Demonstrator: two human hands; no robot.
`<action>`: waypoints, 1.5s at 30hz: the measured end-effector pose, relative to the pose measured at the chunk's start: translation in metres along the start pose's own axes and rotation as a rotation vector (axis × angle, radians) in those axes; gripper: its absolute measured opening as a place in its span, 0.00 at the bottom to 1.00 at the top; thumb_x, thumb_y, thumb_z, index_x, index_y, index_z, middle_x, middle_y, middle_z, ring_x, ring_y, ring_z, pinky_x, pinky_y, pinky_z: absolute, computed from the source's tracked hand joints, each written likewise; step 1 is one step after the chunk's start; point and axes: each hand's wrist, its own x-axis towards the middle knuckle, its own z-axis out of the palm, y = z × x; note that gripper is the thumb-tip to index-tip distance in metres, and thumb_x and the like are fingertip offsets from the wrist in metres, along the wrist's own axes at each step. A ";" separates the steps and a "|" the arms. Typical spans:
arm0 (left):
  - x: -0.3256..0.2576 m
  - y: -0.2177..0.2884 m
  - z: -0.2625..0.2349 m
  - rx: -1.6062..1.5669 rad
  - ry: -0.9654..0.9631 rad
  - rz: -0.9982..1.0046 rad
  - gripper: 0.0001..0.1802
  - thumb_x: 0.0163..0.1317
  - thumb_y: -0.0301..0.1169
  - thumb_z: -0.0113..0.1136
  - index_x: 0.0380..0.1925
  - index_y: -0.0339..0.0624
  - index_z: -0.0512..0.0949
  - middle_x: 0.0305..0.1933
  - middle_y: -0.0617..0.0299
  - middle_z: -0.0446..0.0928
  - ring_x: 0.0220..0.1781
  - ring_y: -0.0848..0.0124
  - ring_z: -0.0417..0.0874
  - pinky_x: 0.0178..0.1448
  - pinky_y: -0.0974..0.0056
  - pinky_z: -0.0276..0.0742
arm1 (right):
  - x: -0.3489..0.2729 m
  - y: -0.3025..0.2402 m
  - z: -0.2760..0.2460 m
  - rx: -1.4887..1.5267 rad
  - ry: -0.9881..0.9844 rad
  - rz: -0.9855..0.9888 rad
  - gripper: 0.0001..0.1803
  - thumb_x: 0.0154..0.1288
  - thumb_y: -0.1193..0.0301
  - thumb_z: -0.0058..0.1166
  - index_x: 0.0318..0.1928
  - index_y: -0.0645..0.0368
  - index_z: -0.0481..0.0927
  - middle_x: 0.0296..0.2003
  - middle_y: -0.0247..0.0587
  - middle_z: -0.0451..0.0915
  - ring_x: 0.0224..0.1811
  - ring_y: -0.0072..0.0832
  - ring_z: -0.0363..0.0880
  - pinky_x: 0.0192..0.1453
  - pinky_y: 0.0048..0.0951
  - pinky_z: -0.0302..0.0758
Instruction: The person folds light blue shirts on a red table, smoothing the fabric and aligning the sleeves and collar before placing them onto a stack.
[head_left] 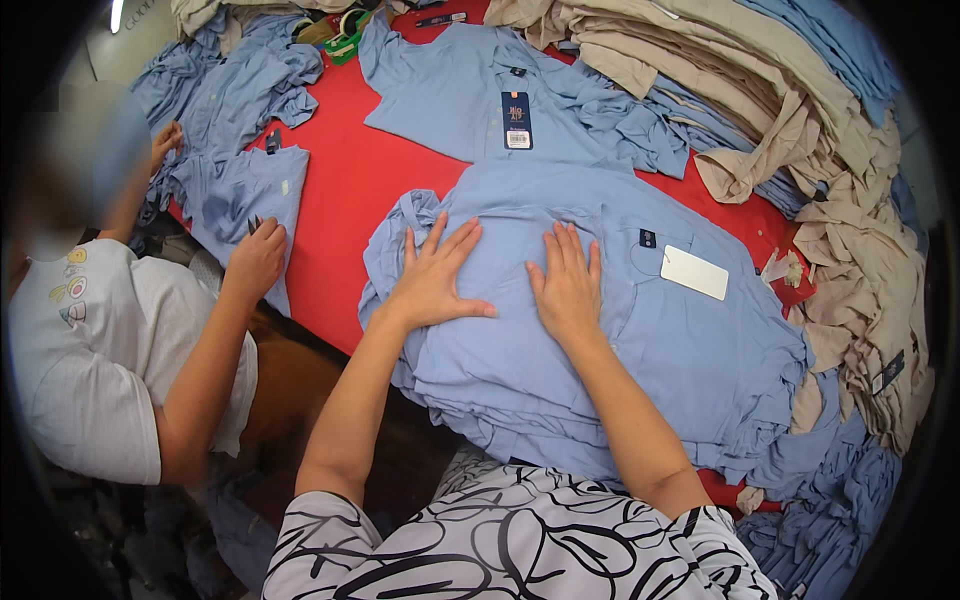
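Your blue shirts [510, 370] mid-frame look like matt, creased cloth — the white tag [694, 273], right of centre, smooth paper.

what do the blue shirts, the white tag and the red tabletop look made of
Blue shirts: thin, matte fabric, perhaps cotton, judging by the soft wrinkles. White tag: likely smooth card, flat and crisp-edged. Red tabletop: even-coloured and smooth, cloth or plastic; can't tell.

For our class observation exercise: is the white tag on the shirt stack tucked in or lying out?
Lying out: the white tag shows its whole rectangle atop the blue shirts, beyond the right hand.
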 end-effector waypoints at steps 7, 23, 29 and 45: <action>-0.046 0.008 -0.015 -0.037 0.662 -0.216 0.27 0.54 0.48 0.69 0.46 0.41 0.77 0.56 0.57 0.73 0.60 0.56 0.69 0.63 0.48 0.60 | -0.014 -0.008 -0.041 0.195 -0.096 -0.234 0.24 0.62 0.77 0.52 0.60 0.55 0.75 0.61 0.44 0.70 0.67 0.43 0.64 0.73 0.54 0.52; -0.096 -0.027 -0.022 -0.421 0.278 -0.581 0.21 0.59 0.43 0.65 0.40 0.35 0.76 0.28 0.56 0.77 0.28 0.63 0.79 0.36 0.61 0.73 | -0.048 -0.015 -0.037 0.110 -0.106 -0.287 0.26 0.59 0.77 0.51 0.59 0.42 0.78 0.59 0.45 0.72 0.65 0.44 0.65 0.72 0.56 0.50; -0.061 0.045 -0.081 -0.412 0.596 -0.555 0.12 0.67 0.34 0.56 0.40 0.36 0.70 0.27 0.55 0.77 0.31 0.65 0.79 0.38 0.60 0.73 | -0.053 0.013 -0.065 0.931 -0.147 0.171 0.18 0.72 0.69 0.44 0.58 0.57 0.76 0.61 0.46 0.72 0.66 0.42 0.68 0.71 0.46 0.60; 0.002 0.144 -0.018 -0.492 0.266 -0.090 0.17 0.66 0.24 0.49 0.54 0.38 0.74 0.49 0.53 0.81 0.56 0.55 0.80 0.60 0.56 0.72 | -0.107 0.037 -0.168 0.493 0.150 0.200 0.14 0.68 0.75 0.48 0.52 0.64 0.78 0.56 0.45 0.77 0.59 0.35 0.74 0.64 0.35 0.67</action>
